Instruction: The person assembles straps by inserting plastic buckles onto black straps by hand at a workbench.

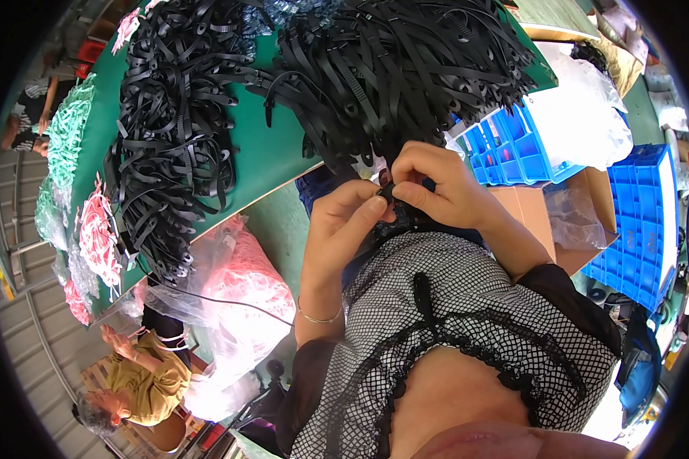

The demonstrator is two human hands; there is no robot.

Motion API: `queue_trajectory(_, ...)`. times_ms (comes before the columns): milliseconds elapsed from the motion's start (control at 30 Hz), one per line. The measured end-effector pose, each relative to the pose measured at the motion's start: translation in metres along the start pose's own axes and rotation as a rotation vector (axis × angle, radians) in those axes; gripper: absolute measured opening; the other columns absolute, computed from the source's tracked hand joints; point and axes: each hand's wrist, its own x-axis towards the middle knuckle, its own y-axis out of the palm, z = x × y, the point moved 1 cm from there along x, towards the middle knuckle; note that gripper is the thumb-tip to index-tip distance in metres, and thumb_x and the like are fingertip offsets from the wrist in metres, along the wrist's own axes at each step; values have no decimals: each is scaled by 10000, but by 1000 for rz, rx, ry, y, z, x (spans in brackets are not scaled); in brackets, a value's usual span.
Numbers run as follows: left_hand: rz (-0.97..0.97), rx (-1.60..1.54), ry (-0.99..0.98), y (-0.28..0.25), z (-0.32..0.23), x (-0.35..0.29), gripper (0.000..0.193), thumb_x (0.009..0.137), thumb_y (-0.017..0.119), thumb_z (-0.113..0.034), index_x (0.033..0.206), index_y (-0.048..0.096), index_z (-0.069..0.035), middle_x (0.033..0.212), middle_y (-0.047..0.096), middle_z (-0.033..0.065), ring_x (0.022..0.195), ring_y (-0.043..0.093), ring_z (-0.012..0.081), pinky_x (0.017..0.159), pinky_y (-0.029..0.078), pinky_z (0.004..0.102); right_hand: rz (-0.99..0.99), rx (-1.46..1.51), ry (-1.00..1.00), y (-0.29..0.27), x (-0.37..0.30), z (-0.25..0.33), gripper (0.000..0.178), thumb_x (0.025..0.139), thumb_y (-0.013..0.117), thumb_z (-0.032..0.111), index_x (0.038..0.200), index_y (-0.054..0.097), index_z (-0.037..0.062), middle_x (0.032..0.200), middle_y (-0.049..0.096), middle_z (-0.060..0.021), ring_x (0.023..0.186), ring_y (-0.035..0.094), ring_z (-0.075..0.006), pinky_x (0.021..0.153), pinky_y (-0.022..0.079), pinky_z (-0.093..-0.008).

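My left hand and my right hand meet in front of my body, just off the table edge. Both pinch a small black plastic strap between thumb and fingers; most of it is hidden by the fingers. Right beyond my hands, a large heap of black toothed straps spreads over the green table, some ends hanging past its edge. A second long heap of black straps runs down the table's left part.
Pink straps and green straps hang at the table's far left side. A clear bag of pink pieces stands below the edge. Blue crates and an open cardboard box are at right. Another person sits lower left.
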Motion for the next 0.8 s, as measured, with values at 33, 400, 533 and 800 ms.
queue_trajectory(33,-1,0,0,0,2,0,128,829,564,-63,903,572,42,784,599,52,736,566,107,662,439,216,0,1,0,1,0,-2,136,745,632,75,838,552,17,744,523,-72,607,505,-190,553,412,-280)
queue_trajectory(400,68,52,6,5,5,0,143,767,626,-92,718,575,33,631,554,35,553,503,79,491,393,213,102,559,22,16,-8,-14,178,824,518,68,659,507,4,591,459,10,502,396,-50,451,303,-210)
queue_trajectory(533,103,-186,36,7,10,0,196,773,595,-145,697,568,34,606,549,57,499,492,92,467,381,209,61,859,113,23,-11,-11,193,823,509,71,637,487,23,592,446,11,483,370,-35,432,269,-189)
queue_trajectory(800,133,-501,72,1,24,2,303,799,566,-254,753,553,45,572,530,79,429,451,99,423,330,200,14,1101,68,29,-10,-10,239,845,469,82,611,443,44,560,416,-3,430,341,-43,409,256,-191)
